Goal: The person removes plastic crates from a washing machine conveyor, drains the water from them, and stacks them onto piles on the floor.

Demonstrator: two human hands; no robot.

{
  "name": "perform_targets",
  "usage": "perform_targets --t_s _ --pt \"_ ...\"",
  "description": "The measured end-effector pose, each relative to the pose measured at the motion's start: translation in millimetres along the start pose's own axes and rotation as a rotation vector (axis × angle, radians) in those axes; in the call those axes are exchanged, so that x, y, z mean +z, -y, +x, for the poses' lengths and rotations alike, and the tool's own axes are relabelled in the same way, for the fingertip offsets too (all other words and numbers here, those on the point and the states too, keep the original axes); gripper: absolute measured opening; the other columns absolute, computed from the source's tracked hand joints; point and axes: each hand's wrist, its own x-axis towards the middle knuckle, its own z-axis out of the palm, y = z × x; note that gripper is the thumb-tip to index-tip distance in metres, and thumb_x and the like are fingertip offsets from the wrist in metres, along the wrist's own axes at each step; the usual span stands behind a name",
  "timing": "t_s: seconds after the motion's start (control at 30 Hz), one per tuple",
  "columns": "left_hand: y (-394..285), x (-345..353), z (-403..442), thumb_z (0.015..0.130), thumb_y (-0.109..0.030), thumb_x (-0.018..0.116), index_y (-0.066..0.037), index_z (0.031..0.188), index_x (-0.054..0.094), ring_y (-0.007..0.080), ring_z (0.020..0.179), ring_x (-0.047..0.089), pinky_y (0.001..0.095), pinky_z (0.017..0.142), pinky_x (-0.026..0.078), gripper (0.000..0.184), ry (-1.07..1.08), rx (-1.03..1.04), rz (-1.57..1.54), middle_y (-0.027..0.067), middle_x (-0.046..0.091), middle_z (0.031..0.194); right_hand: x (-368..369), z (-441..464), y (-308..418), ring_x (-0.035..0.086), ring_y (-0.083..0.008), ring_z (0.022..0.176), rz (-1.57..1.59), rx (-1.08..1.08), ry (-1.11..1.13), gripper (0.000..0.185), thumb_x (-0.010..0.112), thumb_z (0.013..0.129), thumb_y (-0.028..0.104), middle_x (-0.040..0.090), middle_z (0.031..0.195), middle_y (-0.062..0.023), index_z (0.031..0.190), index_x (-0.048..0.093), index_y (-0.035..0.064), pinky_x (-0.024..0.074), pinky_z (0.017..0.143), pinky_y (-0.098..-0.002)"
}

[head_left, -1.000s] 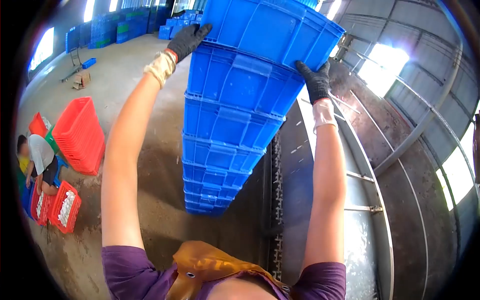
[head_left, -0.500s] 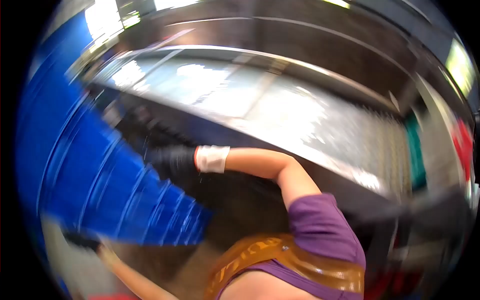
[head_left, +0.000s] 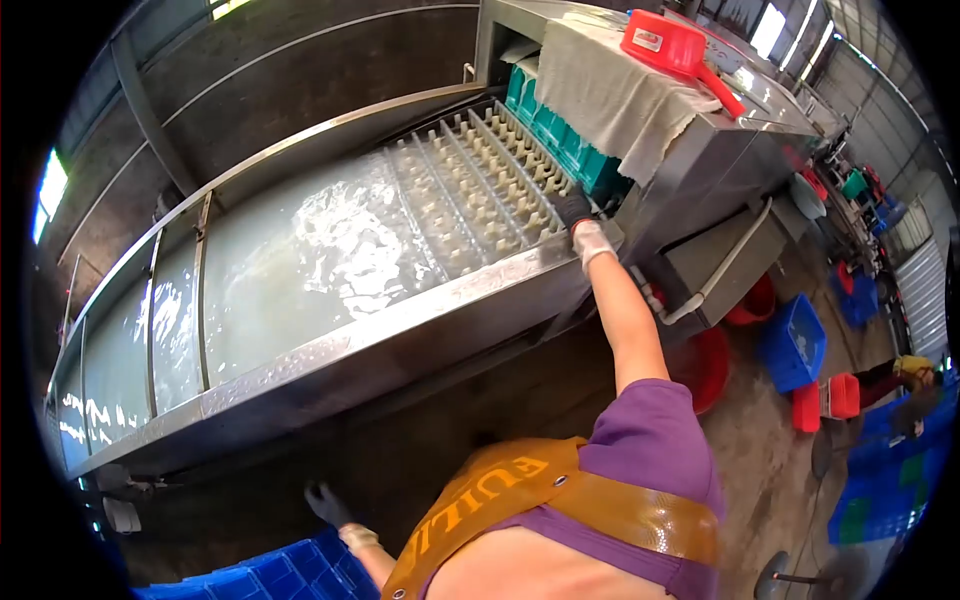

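My right hand (head_left: 574, 210), in a dark glove with a white cuff, reaches over the near rim of a long metal tank (head_left: 420, 305). It is at the end of a conveyor (head_left: 470, 190) with rows of pale pegs and metal crossbars, beside a teal strip curtain (head_left: 565, 135). The glove hides what its fingers touch, if anything. Low on the left, my left hand (head_left: 328, 505), also gloved, hangs with its fingers apart and nothing in it. Below it are blue plastic crates (head_left: 270, 575).
Water (head_left: 300, 270) fills the tank. A red dipper (head_left: 665, 45) rests on a cloth (head_left: 610, 90) atop the metal housing. On the floor at right stand a blue basket (head_left: 793, 343) and a red tub (head_left: 700, 370). A person (head_left: 912, 372) is at the far right.
The view has swung right, from the stacked blue crates to the tank's conveyor end. My right hand has left the crates' side and now reaches to the tank rim.
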Motion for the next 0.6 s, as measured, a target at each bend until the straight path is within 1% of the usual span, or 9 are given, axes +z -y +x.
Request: perform_targets --t_s 0.07,0.13,0.2,0.3,0.37,0.4,0.5,0.57,0.6 --pt "-53 27 35 0.083 -0.01 0.055 0.005 0.107 0.052 0.0237 0.097 0.051 0.0322 0.089 0.039 0.028 -0.008 0.066 -0.071 0.0147 0.055 0.106 -46 27 -14 0.038 -0.0352 0.118 0.15 0.12 -0.044 0.084 0.069 0.058 0.043 0.042 0.128 -0.0208 0.125 0.038 0.0026 0.0312 0.098 -0.0402" --pt "-95 50 52 0.083 -0.009 0.055 0.005 0.106 0.053 0.023 0.097 0.051 0.0318 0.088 0.039 0.027 -0.029 0.079 -0.086 0.0136 0.056 0.105 -56 45 -12 0.042 -0.0364 0.113 0.025 0.187 -0.284 0.076 0.07 0.057 0.038 0.047 0.122 -0.0209 0.118 0.044 0.0037 0.0333 0.095 -0.0415" --pt "-105 77 56 0.082 -0.007 0.055 0.003 0.106 0.054 0.0218 0.095 0.053 0.0313 0.088 0.04 0.026 0.088 0.068 -0.295 0.0121 0.057 0.105 -34 57 -6 0.051 -0.0373 0.1 0.309 0.025 -0.507 0.06 0.07 0.058 0.026 0.055 0.109 -0.0192 0.111 0.049 0.0048 0.0383 0.089 -0.0423" --pt "-108 113 30 0.082 -0.007 0.055 0.002 0.107 0.055 0.0217 0.095 0.054 0.0317 0.088 0.041 0.027 0.216 0.096 -0.242 0.0126 0.059 0.104 -23 39 45 0.054 -0.0333 0.087 0.724 0.059 -0.278 0.039 0.068 0.065 0.018 0.058 0.087 -0.0149 0.098 0.052 0.0035 0.0437 0.076 -0.0394" --pt "-89 125 17 0.081 -0.008 0.056 0.003 0.108 0.054 0.0227 0.094 0.055 0.0322 0.087 0.041 0.028 0.311 0.107 -0.133 0.0135 0.059 0.104 48 53 15 0.055 -0.0326 0.088 0.322 -0.367 0.103 0.048 0.071 0.067 0.026 0.059 0.089 -0.0143 0.103 0.05 0.0021 0.044 0.076 -0.0385" --pt "-79 127 9 0.081 -0.008 0.057 0.003 0.108 0.054 0.0237 0.094 0.056 0.0328 0.087 0.042 0.029 0.408 0.122 -0.036 0.0144 0.059 0.104 50 26 37 0.054 -0.0336 0.094 0.547 -0.319 0.187 0.049 0.067 0.071 0.031 0.058 0.098 -0.017 0.107 0.05 0.0027 0.0421 0.082 -0.0374" --pt "-60 110 -19 0.08 -0.01 0.056 0.005 0.105 0.055 0.0259 0.094 0.056 0.0338 0.087 0.042 0.03 0.478 0.079 0.226 0.0175 0.059 0.104 55 9 28 0.049 -0.0324 0.105 0.5 -0.298 -0.171 0.054 0.062 0.075 0.036 0.053 0.112 -0.0192 0.116 0.047 0.0041 0.0373 0.09 -0.0359" --pt "-36 91 -36 0.079 -0.011 0.056 0.005 0.103 0.057 0.0284 0.095 0.056 0.0346 0.086 0.043 0.029 0.523 0.014 0.314 0.0204 0.059 0.103 47 40 -4 0.05 -0.0303 0.106 0.249 0.032 0.207 0.049 0.058 0.079 0.035 0.054 0.114 -0.0193 0.116 0.049 0.0046 0.0363 0.093 -0.0354" --pt "-12 75 -44 0.078 -0.01 0.055 0.003 0.102 0.058 0.0298 0.096 0.056 0.035 0.086 0.043 0.027 0.558 -0.02 0.277 0.0217 0.058 0.103 35 29 2 0.057 -0.029 0.094 0.053 -0.215 -0.25 0.036 0.055 0.081 0.033 0.061 0.1 -0.0179 0.104 0.058 0.0047 0.0433 0.083 -0.0369"
